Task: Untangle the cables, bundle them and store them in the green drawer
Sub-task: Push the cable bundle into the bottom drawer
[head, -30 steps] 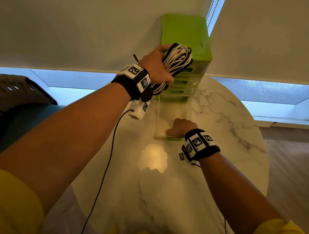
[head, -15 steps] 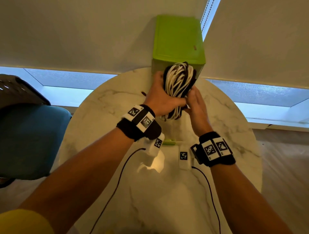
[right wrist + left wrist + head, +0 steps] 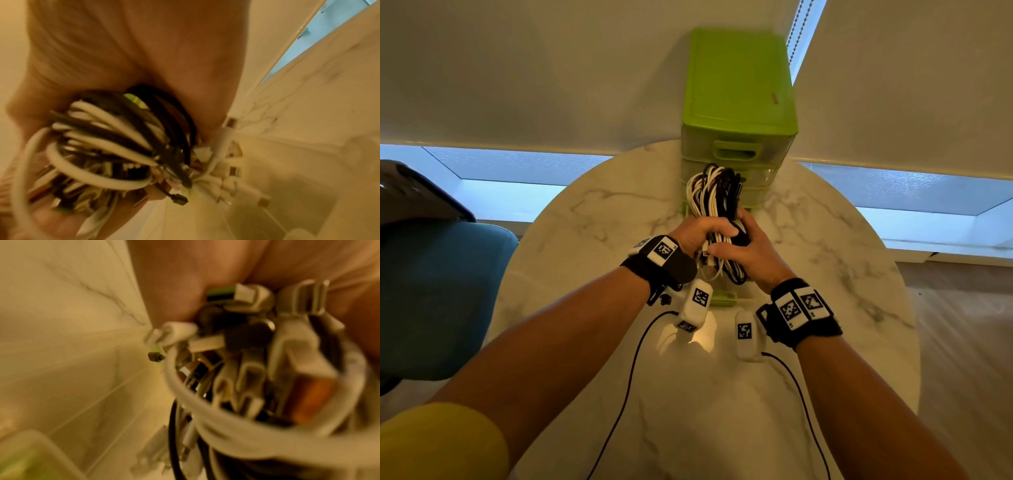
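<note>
A coiled bundle of white and black cables (image 3: 714, 195) is held upright in front of the green drawer unit (image 3: 739, 96) at the table's far edge. My left hand (image 3: 709, 233) grips its lower half from the left, and my right hand (image 3: 736, 240) wraps it from the right. The unit's bottom drawer is pulled out under my hands; only its green front (image 3: 722, 298) shows. Up close in the left wrist view, the cable bundle (image 3: 246, 369) shows white plugs and loops. In the right wrist view the cable bundle (image 3: 115, 146) lies against my palm, blurred.
The round marble table (image 3: 825, 274) carries the drawer unit. A blue chair (image 3: 431, 291) with a dark object (image 3: 414, 195) above it stands at the left. Thin black cords (image 3: 626, 377) run back from my wrist cameras. A bead chain (image 3: 796, 31) hangs behind the unit.
My right hand left the pulled-out drawer's front and took hold of the bundle. Both hands then brought the bundle down from beside the unit's top to just over the open drawer.
</note>
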A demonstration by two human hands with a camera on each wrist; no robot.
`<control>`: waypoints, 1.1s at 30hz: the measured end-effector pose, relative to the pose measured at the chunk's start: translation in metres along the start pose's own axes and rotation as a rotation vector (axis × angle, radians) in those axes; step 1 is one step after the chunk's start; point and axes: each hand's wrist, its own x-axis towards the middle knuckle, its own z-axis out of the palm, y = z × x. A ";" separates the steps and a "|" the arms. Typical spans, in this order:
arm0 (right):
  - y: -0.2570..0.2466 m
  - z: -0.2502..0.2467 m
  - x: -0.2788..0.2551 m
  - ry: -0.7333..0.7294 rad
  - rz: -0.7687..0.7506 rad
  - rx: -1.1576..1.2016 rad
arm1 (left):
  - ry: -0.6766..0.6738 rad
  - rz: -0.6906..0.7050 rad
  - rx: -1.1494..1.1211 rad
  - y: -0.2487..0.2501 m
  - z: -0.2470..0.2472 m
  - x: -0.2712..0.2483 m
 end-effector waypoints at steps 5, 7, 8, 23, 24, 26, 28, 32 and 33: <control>0.012 0.014 0.008 0.181 0.037 0.008 | 0.023 -0.053 -0.017 -0.007 -0.004 0.011; 0.019 0.015 0.012 0.265 0.058 -0.043 | 0.039 -0.061 0.036 -0.007 -0.005 0.015; 0.022 0.014 0.014 0.307 0.080 -0.114 | 0.048 -0.059 0.082 -0.006 -0.005 0.015; 0.049 0.032 0.019 0.291 0.451 -0.883 | 0.138 0.426 1.274 0.009 -0.034 0.004; 0.047 0.032 0.020 0.278 0.461 -0.888 | 0.084 0.430 1.327 0.006 -0.032 0.006; 0.046 0.031 0.020 0.279 0.454 -0.893 | 0.035 0.427 1.491 -0.001 -0.030 0.015; 0.047 0.031 0.017 0.304 0.396 -0.909 | 0.010 0.446 1.633 -0.007 -0.032 0.027; 0.062 0.032 0.004 0.274 0.183 -1.099 | -0.091 0.514 1.821 -0.021 -0.037 0.039; 0.064 0.032 0.001 0.269 0.133 -1.164 | -0.093 0.547 1.821 -0.022 -0.037 0.038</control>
